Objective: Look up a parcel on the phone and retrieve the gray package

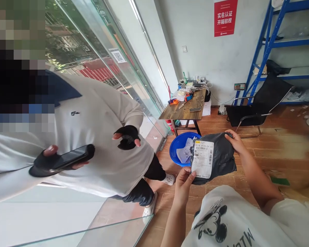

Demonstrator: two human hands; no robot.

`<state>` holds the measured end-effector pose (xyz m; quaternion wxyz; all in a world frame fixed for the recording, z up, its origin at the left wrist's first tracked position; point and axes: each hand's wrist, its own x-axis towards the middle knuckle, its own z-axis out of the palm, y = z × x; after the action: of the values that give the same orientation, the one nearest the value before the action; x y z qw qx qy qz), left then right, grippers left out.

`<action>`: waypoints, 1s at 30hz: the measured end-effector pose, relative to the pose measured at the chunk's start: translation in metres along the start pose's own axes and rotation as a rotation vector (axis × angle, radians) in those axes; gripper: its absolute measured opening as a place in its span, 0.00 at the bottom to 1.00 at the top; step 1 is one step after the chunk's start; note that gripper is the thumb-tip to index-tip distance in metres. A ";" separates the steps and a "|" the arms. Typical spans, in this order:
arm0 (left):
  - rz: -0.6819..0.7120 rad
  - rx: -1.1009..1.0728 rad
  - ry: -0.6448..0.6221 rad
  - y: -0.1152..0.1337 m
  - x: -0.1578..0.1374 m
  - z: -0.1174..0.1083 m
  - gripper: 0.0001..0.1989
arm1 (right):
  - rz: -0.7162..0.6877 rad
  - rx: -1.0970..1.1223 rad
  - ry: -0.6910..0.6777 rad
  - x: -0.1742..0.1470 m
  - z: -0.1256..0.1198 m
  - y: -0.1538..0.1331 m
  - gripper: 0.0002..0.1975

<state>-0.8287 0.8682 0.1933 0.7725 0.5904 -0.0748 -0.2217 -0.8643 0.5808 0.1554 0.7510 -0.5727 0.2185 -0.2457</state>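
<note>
I hold a black plastic parcel [220, 156] with a white shipping label [202, 159] in front of me. My left hand [183, 181] pinches its lower edge below the label. My right hand [235, 140] grips its top right corner. Another person in a white sweatshirt [92, 137] stands to my left beyond a glass counter edge, wearing black fingerless gloves. That person holds a black phone [72, 156] in one hand and has the other gloved hand [127, 136] raised.
A blue basin [179, 142] with crumpled paper sits on the floor behind the parcel. A wooden table [189, 108] with tape and tools stands by the wall. A black chair [257, 106] and blue shelving [273, 41] are at right. A glass counter [113, 233] lies below left.
</note>
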 end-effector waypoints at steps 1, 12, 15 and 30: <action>-0.004 0.003 -0.014 -0.003 0.003 0.008 0.22 | 0.000 -0.002 0.011 0.002 -0.010 -0.001 0.28; -0.101 0.040 -0.161 -0.052 0.041 0.097 0.25 | -0.045 -0.060 0.160 0.022 -0.127 -0.014 0.25; -0.153 0.051 -0.194 -0.061 0.052 0.110 0.26 | -0.060 -0.081 0.185 0.030 -0.145 -0.018 0.24; -0.306 0.061 -0.373 -0.071 0.169 0.162 0.24 | -0.114 -0.148 0.316 0.110 -0.188 -0.008 0.23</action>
<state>-0.7576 0.6388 0.1489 0.6846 0.5665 -0.1325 -0.4392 -0.8938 0.3693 0.1115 0.6480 -0.5923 0.3182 -0.3579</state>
